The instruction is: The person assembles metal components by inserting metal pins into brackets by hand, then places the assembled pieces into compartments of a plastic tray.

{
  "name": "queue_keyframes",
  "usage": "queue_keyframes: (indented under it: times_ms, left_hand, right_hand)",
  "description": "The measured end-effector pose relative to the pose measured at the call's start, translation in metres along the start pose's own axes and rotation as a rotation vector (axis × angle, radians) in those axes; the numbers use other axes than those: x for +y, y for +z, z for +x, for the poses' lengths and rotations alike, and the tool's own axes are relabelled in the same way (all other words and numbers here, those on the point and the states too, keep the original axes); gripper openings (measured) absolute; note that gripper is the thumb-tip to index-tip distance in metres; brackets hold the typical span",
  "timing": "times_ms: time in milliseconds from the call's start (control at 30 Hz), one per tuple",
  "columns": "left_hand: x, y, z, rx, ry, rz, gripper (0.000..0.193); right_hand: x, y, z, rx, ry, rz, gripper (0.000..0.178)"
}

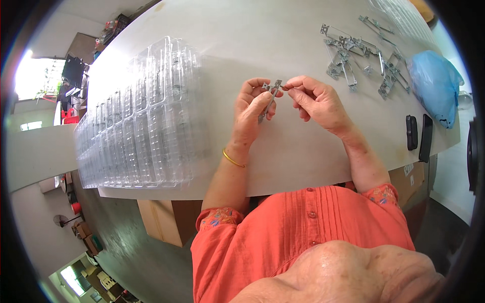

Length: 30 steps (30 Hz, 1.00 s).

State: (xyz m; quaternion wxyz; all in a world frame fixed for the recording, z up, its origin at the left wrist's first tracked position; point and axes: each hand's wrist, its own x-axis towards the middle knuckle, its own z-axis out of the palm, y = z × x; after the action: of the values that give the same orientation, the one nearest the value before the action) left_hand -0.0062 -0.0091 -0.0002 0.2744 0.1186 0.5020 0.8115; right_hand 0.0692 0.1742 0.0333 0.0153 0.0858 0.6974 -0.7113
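My left hand (247, 111) is closed around a thin grey metal bracket (274, 92), which stands tilted between thumb and fingers with its wider end up. Beside that upper end, my right hand (322, 105) is pinched, thumb against forefinger. Whatever sits between those fingertips is too small to make out. Both hands are above the pale tabletop (298, 156). Farther off to the right lies a loose heap of similar metal brackets (347, 44), several of them tangled together.
Clear plastic trays (151, 108) with narrow compartments cover the table's left side. More clear plastic (399, 17) lies at the far right. A stuffed blue bag (433, 83), a black case (411, 132) and a black phone-like slab (426, 137) line the right edge. Below stands a cardboard box (156, 222).
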Motion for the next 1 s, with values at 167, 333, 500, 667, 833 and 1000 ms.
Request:
queue_keyframes:
  times_ms: [167,333,500,667,833,1000]
  left_hand:
    - [0.001,0.001,-0.001,-0.034,0.018,0.056,0.033]
    - [0.001,0.003,-0.003,-0.056,0.02,0.209,0.036]
    - [0.004,0.006,-0.006,-0.073,0.039,0.234,0.038]
    - [0.004,0.004,-0.007,-0.081,0.026,0.23,0.039]
    - [0.006,0.003,-0.007,-0.095,0.057,0.222,0.039]
    - [0.004,-0.005,-0.002,-0.075,0.143,0.096,0.05]
  right_hand:
    - [0.004,0.003,0.001,0.056,-0.102,-0.179,0.012]
    - [-0.004,0.003,0.002,0.028,-0.037,-0.178,0.015]
    - [-0.007,0.0,0.0,-0.002,0.015,-0.165,0.018]
    - [-0.008,-0.004,0.002,-0.101,0.061,-0.04,0.016]
    - [-0.007,-0.008,0.002,-0.108,0.03,-0.09,0.018]
    - [-0.006,-0.009,0.005,-0.063,0.054,-0.018,0.02]
